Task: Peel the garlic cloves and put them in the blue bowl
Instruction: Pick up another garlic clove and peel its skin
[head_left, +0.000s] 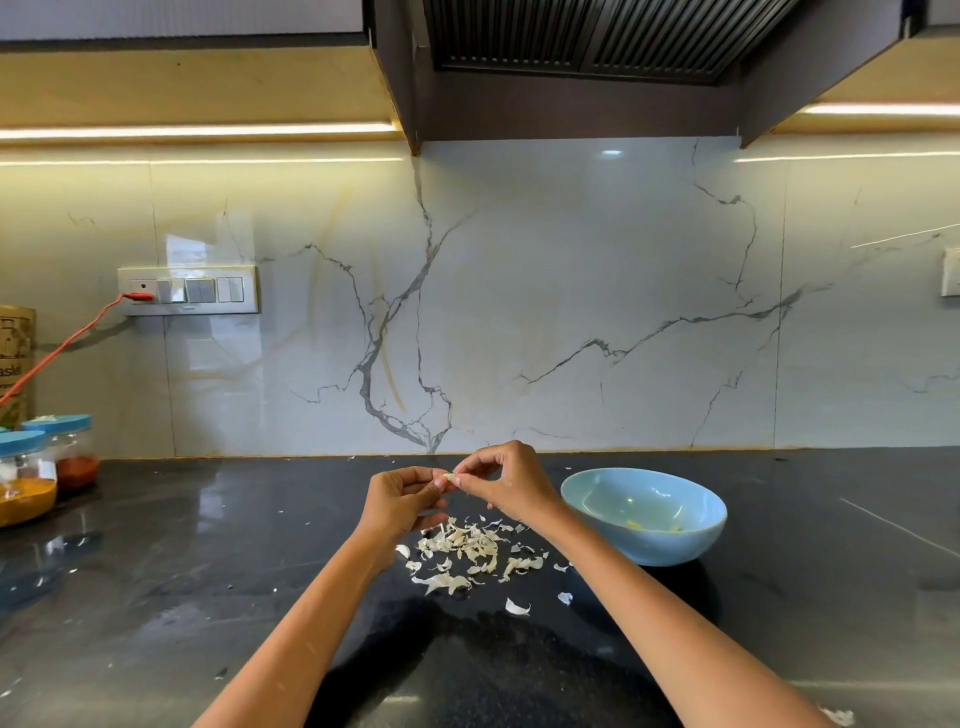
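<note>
Above a dark table (208, 597), a garlic clove (449, 476) pinched between left hand (400, 499) and right hand (511, 480), each grip narrow, fingertips closed on the clove. Directly below, a scatter of papery peels (467, 551) on the table. Just right of the hands, a blue bowl (644, 514) with a few pale pieces inside. At far left, spice jars (47, 467) with blue lids near a wall switch panel (188, 290).
</note>
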